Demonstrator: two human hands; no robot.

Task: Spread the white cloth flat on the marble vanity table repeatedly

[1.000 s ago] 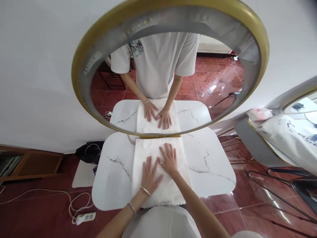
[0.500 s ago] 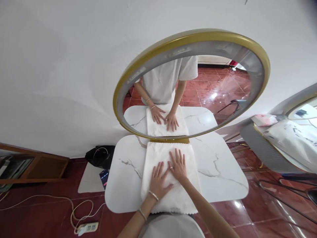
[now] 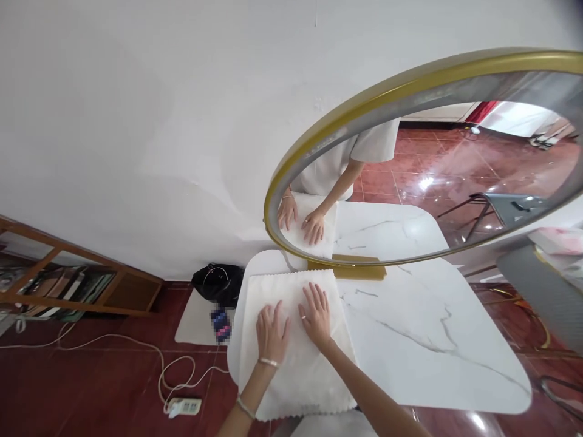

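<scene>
Your white cloth [image 3: 296, 385] lies on the left part of the white surface [image 3: 419, 358], with its wavy near edge close to you. Your left hand [image 3: 272, 334] rests palm down on the left side of the cloth, with the fingers a bit bent. Your right hand [image 3: 317, 317] lies on it too, a little farther away and closer to the right edge, with its fingers spread. Both hands are loose, and neither one is grabbing or pinching anything. I can't tell how hard you are pushing.

The laying-out looks done: the cloth is spread out and mostly flat, and its far edge is quite straight. I think only a bit of smoothing could be left. There may be soft bumps near your hands and along the near side, but they are hard to see. I can't tell if the cloth is one layer or folded.

At the far side, the gold base [image 3: 364, 271] sits just past the cloth, under the big round mirror [image 3: 380, 103]. The right part of the surface is bare, with gray lines on it.
</scene>
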